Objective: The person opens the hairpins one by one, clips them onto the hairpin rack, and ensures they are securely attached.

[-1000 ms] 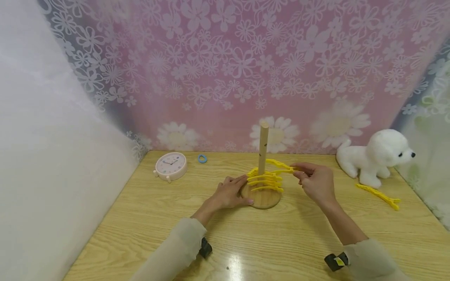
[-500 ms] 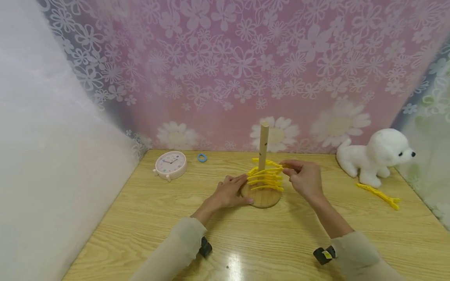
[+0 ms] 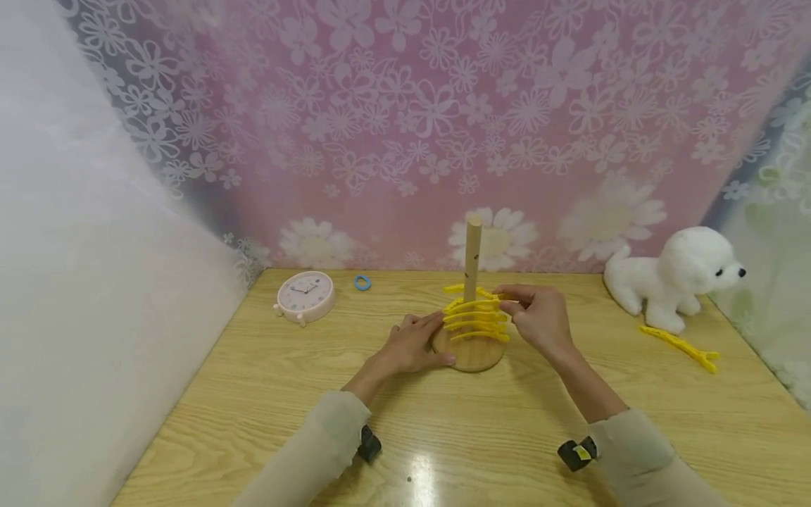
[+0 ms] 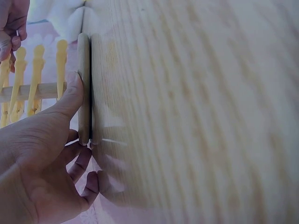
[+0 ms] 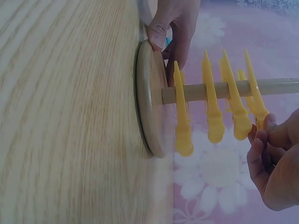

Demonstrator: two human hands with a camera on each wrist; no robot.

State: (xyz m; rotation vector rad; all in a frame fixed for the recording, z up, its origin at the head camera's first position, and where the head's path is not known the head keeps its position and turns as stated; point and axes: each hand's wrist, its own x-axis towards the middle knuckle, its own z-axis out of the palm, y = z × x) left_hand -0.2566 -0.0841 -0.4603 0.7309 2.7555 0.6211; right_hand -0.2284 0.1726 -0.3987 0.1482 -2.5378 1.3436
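Note:
A wooden stand has a round base [image 3: 472,360] and an upright post [image 3: 472,253]. Several yellow hair clips [image 5: 215,126] sit one above another along the post, their prongs on either side of it. My right hand [image 3: 541,318] pinches the tail end of the topmost hair clip [image 5: 254,93] between thumb and fingers, and that clip's prongs straddle the post. At the left edge of the base, my left hand [image 3: 412,345] grips the rim, thumb [image 4: 72,95] on top and fingers at the side. Part of the post is hidden behind the clips.
Another yellow hair clip [image 3: 681,346] lies at the right, in front of a white plush dog [image 3: 690,274]. A pink alarm clock [image 3: 306,296] and a blue ring [image 3: 362,282] are at the back left of the wooden table [image 3: 253,422]. A flowered curtain [image 3: 412,141] hangs behind.
My right hand has moved left with the hair clip, bringing its spread prongs from the post's right side to around the post. The left hand has stayed on the base.

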